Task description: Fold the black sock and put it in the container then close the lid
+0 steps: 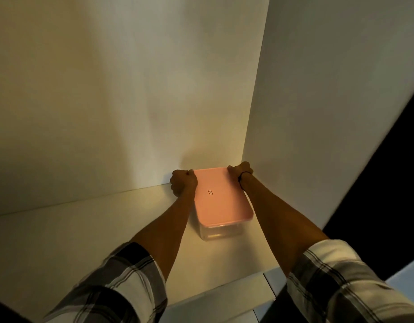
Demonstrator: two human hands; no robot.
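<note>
- Nearest the camera, two rolled-up sleeves of black-and-white plaid cloth, the left sleeve (112, 285) and the right sleeve (336, 280), frame the bottom of the view, with bare forearms reaching forward from them.
- Beneath the arms lies a white, flat table surface (84, 229), lit in a warm yellowish tone; its near edge shows at the lower right, where a seam between panels is visible.
- Between the forearms stands the clear plastic rectangular container (221, 233); its near wall is see-through, and pale shapes show faintly inside, too indistinct to identify.
- The black sock cannot be made out; whether it lies inside the container cannot be told through the hazy wall.
- On top of the container sits the pink rectangular plastic lid (218, 197) with rounded corners, lying flat and covering the whole opening, with a small dark-outlined label near its middle.
- The left hand (183, 183) is curled closed over the far-left corner of the lid, knuckles up, fingers wrapped down on the edge.
- The right hand (239, 170) is likewise clenched on the far-right corner of the lid, gripping its edge; a dark band (244, 175) circles that wrist.
- Behind the container, a white upright back panel (108, 89) rises from the table, and a white side panel (317, 101) meets it at a corner just beyond the right hand.
- The container's shadow falls on the back panel near that corner.
- To the far right, past the side panel's edge, the space is dark.
</note>
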